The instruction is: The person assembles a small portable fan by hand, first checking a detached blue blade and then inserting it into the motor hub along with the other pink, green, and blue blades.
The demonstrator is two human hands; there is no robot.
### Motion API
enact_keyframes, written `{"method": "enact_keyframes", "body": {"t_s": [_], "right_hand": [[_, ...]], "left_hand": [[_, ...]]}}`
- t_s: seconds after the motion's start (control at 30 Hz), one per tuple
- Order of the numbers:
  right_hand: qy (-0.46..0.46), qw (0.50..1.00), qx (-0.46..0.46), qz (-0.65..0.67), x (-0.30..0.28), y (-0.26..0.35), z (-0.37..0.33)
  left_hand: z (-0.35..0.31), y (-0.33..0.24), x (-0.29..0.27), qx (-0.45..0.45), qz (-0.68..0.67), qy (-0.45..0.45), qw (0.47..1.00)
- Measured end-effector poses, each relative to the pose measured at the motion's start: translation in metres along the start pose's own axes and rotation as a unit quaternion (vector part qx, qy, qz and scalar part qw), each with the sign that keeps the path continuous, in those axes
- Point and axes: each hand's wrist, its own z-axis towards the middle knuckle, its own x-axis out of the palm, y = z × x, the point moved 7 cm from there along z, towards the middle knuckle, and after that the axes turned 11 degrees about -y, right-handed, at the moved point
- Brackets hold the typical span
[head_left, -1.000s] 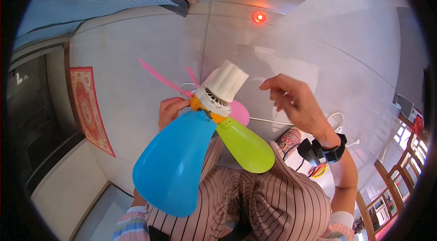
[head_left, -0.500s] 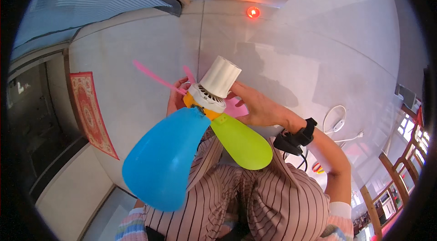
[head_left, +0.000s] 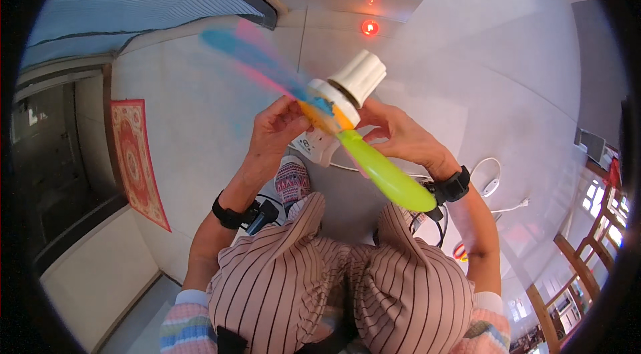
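Between my hands is a small electric fan with a white ribbed motor housing (head_left: 360, 77), an orange hub and coloured blades. Its lime-green blade (head_left: 387, 170) points down to the right and shows fairly sharply. The blue blade (head_left: 250, 53) and a pink one behind it are smeared by motion. My left hand (head_left: 277, 130) is closed with thumb and fingers at the hub's left side. On the other side my right hand (head_left: 404, 137) has its fingers curled round the housing's underside, partly hidden. Below the hub sits a white part (head_left: 317, 147) with dark marks.
On the pale floor to the right lie a white cord with an inline switch (head_left: 491, 187) and a plug (head_left: 524, 202). A red patterned mat (head_left: 139, 153) is at left. A red light (head_left: 370, 27) glows ahead. Wooden chair frames (head_left: 577, 264) stand at lower right.
The fan has moved up and right and turned, its blue blade swinging from lower left to upper left. My left hand, mostly hidden before, now shows fully.
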Motion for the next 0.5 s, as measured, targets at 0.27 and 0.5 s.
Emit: {"method": "enact_keyframes", "body": {"t_s": [0.27, 0.5], "right_hand": [[-0.058, 0.991, -0.029, 0.120, -0.031, 0.001, -0.030], [-0.082, 0.974, -0.029, 0.210, -0.054, -0.007, -0.060]], "left_hand": [[0.015, -0.032, 0.056, 0.033, 0.015, 0.039, 0.999], [0.022, -0.039, 0.091, 0.177, 0.202, 0.050, 0.962]]}}
